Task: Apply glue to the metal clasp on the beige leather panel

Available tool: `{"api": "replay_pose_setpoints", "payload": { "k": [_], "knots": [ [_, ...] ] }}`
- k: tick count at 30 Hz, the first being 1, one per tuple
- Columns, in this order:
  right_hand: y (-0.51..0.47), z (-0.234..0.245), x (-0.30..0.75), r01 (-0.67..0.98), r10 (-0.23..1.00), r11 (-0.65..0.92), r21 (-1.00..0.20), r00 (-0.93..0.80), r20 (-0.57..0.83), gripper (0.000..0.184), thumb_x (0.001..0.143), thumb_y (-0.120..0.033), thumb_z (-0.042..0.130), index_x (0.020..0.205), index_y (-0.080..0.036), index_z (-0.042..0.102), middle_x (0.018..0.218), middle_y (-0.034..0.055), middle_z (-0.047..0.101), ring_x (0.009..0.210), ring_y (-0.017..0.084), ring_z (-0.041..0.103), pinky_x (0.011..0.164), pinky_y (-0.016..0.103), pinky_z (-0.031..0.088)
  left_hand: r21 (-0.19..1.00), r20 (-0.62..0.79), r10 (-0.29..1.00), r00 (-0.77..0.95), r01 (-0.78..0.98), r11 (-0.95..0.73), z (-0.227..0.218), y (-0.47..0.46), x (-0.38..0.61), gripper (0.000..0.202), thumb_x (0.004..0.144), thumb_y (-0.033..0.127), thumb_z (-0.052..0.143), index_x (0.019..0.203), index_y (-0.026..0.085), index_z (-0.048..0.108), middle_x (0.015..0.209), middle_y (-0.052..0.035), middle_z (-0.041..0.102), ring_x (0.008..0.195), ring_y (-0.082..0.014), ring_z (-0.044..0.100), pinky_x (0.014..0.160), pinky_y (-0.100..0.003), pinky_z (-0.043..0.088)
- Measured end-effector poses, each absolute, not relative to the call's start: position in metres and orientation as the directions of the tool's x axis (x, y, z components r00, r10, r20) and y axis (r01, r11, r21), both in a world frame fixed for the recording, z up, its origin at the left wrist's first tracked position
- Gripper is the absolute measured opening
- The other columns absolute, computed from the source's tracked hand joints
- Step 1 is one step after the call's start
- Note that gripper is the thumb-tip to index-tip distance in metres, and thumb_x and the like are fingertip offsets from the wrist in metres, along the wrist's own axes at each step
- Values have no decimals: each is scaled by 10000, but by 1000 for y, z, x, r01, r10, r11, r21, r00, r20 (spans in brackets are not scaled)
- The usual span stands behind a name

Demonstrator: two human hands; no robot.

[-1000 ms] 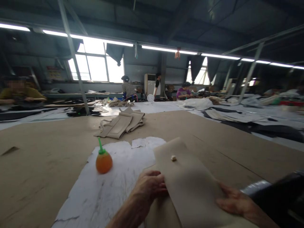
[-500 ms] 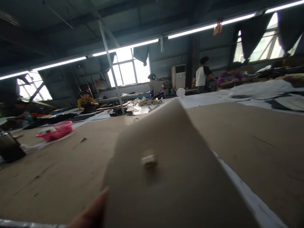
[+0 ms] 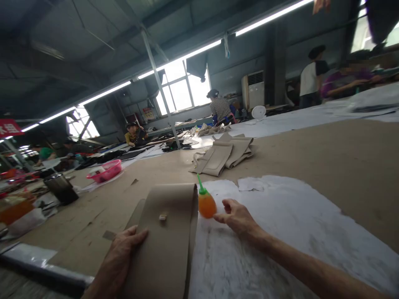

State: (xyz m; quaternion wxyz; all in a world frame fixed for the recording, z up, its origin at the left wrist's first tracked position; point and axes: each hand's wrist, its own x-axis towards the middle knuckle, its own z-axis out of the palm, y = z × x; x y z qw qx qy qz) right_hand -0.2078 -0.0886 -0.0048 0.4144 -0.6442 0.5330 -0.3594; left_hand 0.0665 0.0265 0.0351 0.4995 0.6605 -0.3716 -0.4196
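Left hand [image 3: 120,251], fingers holding folded panel [image 3: 170,245] at nine o'clock; right hand [image 3: 241,221], fingers parted, four o'clock of orange bottle [image 3: 207,205], which we should clasp gently.

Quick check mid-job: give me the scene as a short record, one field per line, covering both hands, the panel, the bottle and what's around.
Left hand: thumb over the left edge of the panel; grip underneath hidden
Right hand: fingers beside the bottle, not closed around it; contact unclear
Panel: beige, small pale block on top
Bottle: orange, green nozzle up, right of the panel
Under bottle: white sheet
Beyond bottle: beige pieces
Far left: pink basin
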Motion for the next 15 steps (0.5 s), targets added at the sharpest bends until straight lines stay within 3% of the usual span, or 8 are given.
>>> {"api": "replay_pose_setpoints", "payload": {
  "k": [3, 5, 7, 11, 15],
  "knots": [
    [-112, -14, -193, -429, -984, -110, -897, 173, 38, 387, 859, -289, 638, 1202, -150, 523, 1261, 101, 485, 1122, 249, 491, 937, 467, 428, 932, -67, -890, 452, -290, -217, 40, 14, 61, 407, 636, 415, 709, 915, 126, 644, 933, -88, 689, 875, -268, 624, 733, -307, 473],
    [-119, -18, -178, -437, -982, -128, -890, 184, 51, 354, 879, -313, 614, 1183, -150, 534, 1219, 95, 509, 1080, 235, 515, 903, 448, 452, 884, -2, -870, 494, -406, -233, 44, 9, 62, 338, 617, 409, 725, 820, 145, 672, 979, -80, 665, 948, -278, 582, 722, -281, 441],
    [-124, -20, -164, -447, -981, -131, -885, 185, 52, 308, 884, -329, 608, 1124, -143, 557, 1127, 80, 546, 1010, 214, 541, 865, 425, 470, 851, -21, -877, 481, -452, -269, 47, 8, 65, 311, 601, 398, 751, 760, 142, 677, 901, -83, 666, 905, -279, 578, 675, -270, 425],
    [-130, -22, -155, -420, -986, -104, -902, 160, 39, 280, 881, -330, 611, 1078, -137, 564, 1035, 63, 564, 938, 194, 554, 836, 405, 475, 889, -301, -908, 292, -258, -378, 45, 15, 69, 410, 630, 442, 757, 835, 96, 678, 761, -115, 688, 678, -255, 618, 602, -302, 470],
    [-125, -14, -179, -256, -981, -37, -966, 194, -14, 250, 894, -308, 599, 1065, -129, 562, 995, 54, 579, 863, 166, 577, 778, 362, 506, 923, -372, -905, 207, -19, -384, 36, 20, 56, 448, 572, 387, 824, 855, 80, 662, 732, -97, 683, 618, -181, 602, 574, -246, 480]
  ]
}}
